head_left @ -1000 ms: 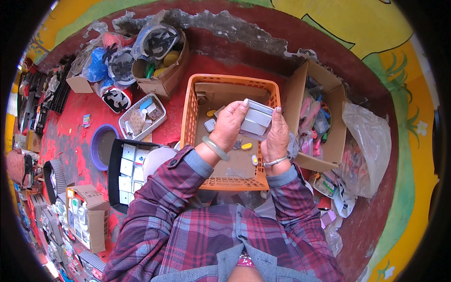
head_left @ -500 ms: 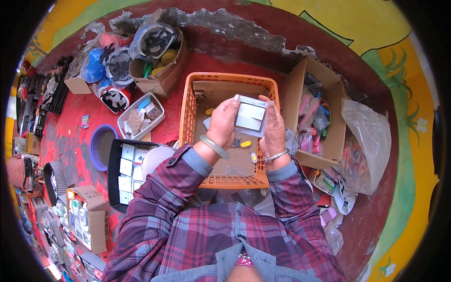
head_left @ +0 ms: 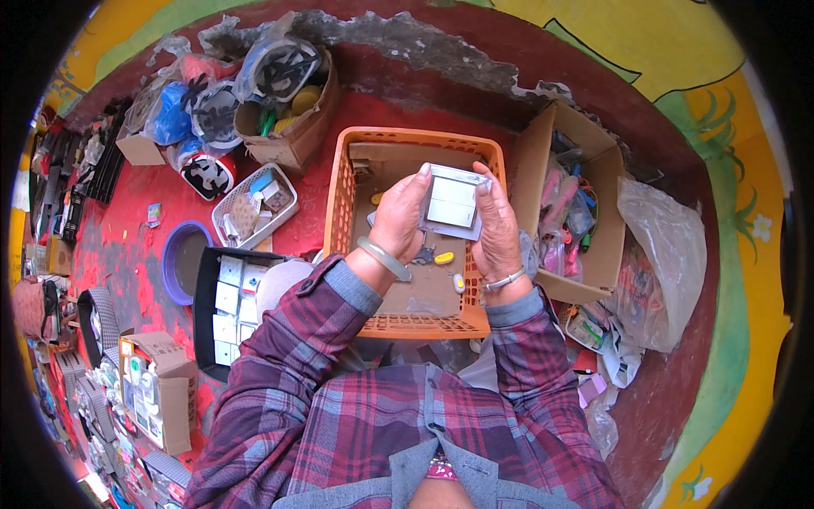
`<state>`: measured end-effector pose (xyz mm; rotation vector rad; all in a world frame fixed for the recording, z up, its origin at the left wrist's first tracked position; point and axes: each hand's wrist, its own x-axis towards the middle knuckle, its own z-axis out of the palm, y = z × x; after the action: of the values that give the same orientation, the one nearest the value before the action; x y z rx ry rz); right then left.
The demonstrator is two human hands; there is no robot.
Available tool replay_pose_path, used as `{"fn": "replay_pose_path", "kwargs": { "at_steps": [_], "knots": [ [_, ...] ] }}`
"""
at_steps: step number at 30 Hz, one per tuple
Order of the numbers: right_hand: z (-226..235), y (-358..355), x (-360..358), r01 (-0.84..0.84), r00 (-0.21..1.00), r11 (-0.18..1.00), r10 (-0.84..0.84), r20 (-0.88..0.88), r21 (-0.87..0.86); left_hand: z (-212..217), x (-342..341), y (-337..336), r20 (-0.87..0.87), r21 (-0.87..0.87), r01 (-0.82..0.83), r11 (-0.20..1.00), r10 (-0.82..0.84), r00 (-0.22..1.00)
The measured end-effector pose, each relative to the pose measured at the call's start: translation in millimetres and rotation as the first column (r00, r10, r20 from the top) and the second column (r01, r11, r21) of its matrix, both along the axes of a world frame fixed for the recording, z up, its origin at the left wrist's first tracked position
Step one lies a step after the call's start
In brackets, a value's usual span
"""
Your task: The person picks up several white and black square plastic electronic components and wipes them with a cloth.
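Note:
Both my hands hold a square white wall switch [head_left: 452, 204] in clear plastic packaging, its two-part face turned up. My left hand [head_left: 398, 219] grips the left edge, thumb along the side. At the opposite edge, my right hand [head_left: 498, 227] closes with its thumb on the front; its other fingers are partly hidden behind the pack. The switch is held above an orange plastic basket [head_left: 341, 199]. Inside the basket, cardboard lines the bottom, and a small yellow oval item [head_left: 444, 258] and a white-and-yellow one [head_left: 459, 283] lie there.
On my left stand a black box of white square packs [head_left: 226, 299], a purple basin [head_left: 175, 270] and a white basket [head_left: 286, 210]. A cardboard box of mixed goods [head_left: 598, 254] stands at the right, beside a clear plastic bag [head_left: 666, 254]. Behind is a box with bagged helmets [head_left: 288, 72].
The switch pack has tilted slightly between my hands, and my right thumb has moved onto its front face. The basket and surrounding goods stay in place.

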<state>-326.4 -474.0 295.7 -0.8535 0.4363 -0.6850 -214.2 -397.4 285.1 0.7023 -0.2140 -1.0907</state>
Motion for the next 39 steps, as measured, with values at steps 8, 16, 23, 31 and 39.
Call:
{"fn": "replay_pose_path", "kwargs": {
  "at_steps": [8, 16, 23, 31, 39],
  "knots": [
    [-6, -6, -3, -0.156, 0.987, 0.988, 0.156, 0.045, 0.007, -13, 9, -1, -0.041, -0.006, 0.016, 1.000, -0.016, 0.999],
    [-12, -6, -3, -0.181, 0.982, 0.981, 0.178, 0.057, 0.067, -9, 8, -1, -0.023, 0.041, -0.019, 0.999, 0.019, 1.000],
    [-20, -15, -3, -0.106, 0.993, 0.958, 0.087, 0.081, 0.267, -5, 11, 3, -0.002, 0.055, 0.124, 0.991, -0.124, 0.992],
    [-14, -5, -2, 0.117, 0.993, 0.992, -0.115, -0.033, 0.048, 17, 6, 9, 0.163, -0.043, 0.201, 0.979, -0.191, 0.968],
    [19, 14, -19, 0.228, 0.971, 0.786, -0.226, 0.076, -0.574, 30, -6, 24, 0.552, -0.271, 0.210, 0.939, -0.027, 0.833]
  ]
}}
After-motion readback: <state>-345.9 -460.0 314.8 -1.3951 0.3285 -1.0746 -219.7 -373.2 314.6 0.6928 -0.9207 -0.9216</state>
